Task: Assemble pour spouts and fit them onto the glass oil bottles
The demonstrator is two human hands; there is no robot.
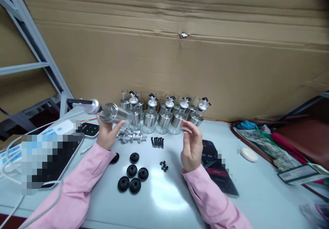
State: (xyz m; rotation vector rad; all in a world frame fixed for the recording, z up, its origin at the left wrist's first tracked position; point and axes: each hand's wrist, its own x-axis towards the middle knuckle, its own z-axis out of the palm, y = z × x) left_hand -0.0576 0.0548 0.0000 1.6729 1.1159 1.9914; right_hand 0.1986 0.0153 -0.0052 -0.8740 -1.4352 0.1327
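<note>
My left hand (107,133) is closed round a steel-and-glass dispenser bottle (113,113), held on its side above the table with its pour spout (82,104) pointing left. My right hand (191,146) hovers open and empty, fingers loosely curled, just in front of the row of finished bottles (164,114) along the cardboard wall. Between my hands lie several black caps (132,176), small black rings (163,166), black tubes (157,142) and metal spout parts (131,136) on the white table (164,198).
A tablet (48,162) and white cables lie at the left, with a small device showing green lights (90,129). A phone (218,169) lies right of my right hand, a white oval object (248,154) and a tray of papers (269,143) farther right. Cardboard backs the table.
</note>
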